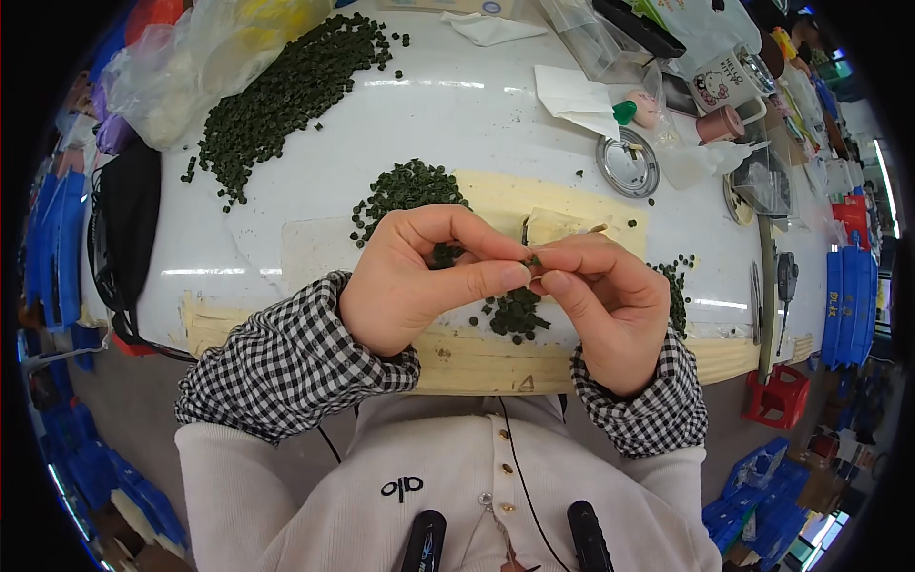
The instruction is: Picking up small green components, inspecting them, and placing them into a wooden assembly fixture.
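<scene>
My left hand (405, 276) and my right hand (615, 296) meet above the worktable's near edge, fingertips pinched together. Between them is a small dark green piece (534, 261), mostly covered by the fingers; its exact kind is too small to tell. More dark green pieces (446, 255) show in the gap of my curled left fingers; whether they are held or lie behind is unclear. Just below the fingertips lies a small heap of green pieces (517, 315). Beyond my left hand is a larger heap (410, 186), and another heap (674, 286) lies beside my right hand.
A big spread of green pieces (276, 110) covers the far left, by plastic bags (181, 81). A yellowish board (610, 191) lies past my hands. To the right are a round metal dish (627, 164), a white mug (721, 81) and a screwdriver (785, 281).
</scene>
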